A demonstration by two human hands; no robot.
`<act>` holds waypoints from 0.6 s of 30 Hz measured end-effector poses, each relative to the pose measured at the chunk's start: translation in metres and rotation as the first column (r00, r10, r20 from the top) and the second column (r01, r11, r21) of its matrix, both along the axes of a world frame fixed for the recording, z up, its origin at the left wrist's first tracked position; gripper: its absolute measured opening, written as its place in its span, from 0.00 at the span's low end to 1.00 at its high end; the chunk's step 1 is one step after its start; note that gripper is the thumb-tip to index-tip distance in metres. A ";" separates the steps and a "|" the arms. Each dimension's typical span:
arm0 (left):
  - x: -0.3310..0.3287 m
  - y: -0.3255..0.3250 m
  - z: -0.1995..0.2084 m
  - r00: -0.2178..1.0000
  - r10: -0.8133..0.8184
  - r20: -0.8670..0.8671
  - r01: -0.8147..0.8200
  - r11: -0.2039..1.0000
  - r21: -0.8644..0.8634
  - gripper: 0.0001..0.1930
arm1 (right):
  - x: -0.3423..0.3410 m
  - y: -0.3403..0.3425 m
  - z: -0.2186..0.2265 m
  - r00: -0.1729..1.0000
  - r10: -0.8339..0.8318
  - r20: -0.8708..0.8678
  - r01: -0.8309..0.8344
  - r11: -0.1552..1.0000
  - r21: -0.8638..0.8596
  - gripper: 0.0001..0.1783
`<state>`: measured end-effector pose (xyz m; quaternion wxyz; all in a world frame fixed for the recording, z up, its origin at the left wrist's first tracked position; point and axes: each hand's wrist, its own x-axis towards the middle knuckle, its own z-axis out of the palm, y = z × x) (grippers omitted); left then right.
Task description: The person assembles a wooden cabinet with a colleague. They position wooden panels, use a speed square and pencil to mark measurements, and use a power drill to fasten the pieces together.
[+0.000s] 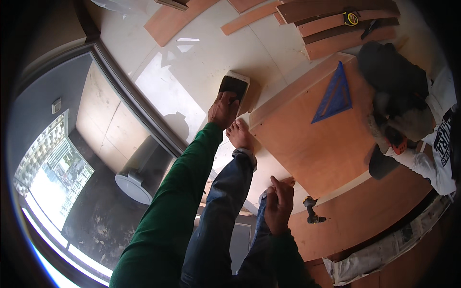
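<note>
My left hand (224, 111) reaches forward to a small open box (244, 85) with a pale rim and dark inside, on the floor. Its fingers curl down over the box's near end; their tips are lost against the dark inside. Just below the box is my bare left foot (240, 134). My right hand (279, 205) is raised by my right knee, fingers curled in and one digit pointing up; whatever it may hold does not show. Right of it, a cordless drill (313, 210) lies on a reddish-brown wooden panel.
A blue set square (334, 96) lies on a large wooden panel (307, 144). Stacked boards (331, 45) at the far right carry a tape measure (351, 19). Another person (398, 105) crouches at the right, by the panel. A dark-framed opening (134, 96) is at the left.
</note>
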<state>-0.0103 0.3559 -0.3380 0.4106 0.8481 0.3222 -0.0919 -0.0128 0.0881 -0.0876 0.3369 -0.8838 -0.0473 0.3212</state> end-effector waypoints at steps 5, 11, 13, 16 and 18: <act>0.030 0.008 -0.033 0.865 -0.329 -0.380 0.409 0.900 0.153 0.24 | 0.097 0.084 -0.115 0.984 -0.080 0.158 0.074 0.996 0.046 0.18; 0.036 0.007 -0.043 0.809 -0.425 -0.405 0.563 0.757 0.331 0.16 | 0.147 0.133 -0.212 0.991 0.000 0.136 0.010 0.997 -0.075 0.24; 0.031 0.014 -0.042 0.767 -0.435 -0.471 0.600 0.747 0.288 0.15 | 0.159 0.143 -0.225 0.998 0.037 0.046 -0.031 0.991 -0.134 0.23; 0.020 0.024 -0.047 0.761 -0.443 -0.475 0.606 0.746 0.276 0.12 | 0.165 0.146 -0.253 0.999 0.029 -0.039 -0.037 0.973 -0.227 0.22; 0.018 0.015 -0.061 0.778 -0.465 -0.422 0.603 0.742 0.293 0.12 | 0.172 0.137 -0.266 0.996 -0.039 -0.081 0.012 0.949 -0.315 0.22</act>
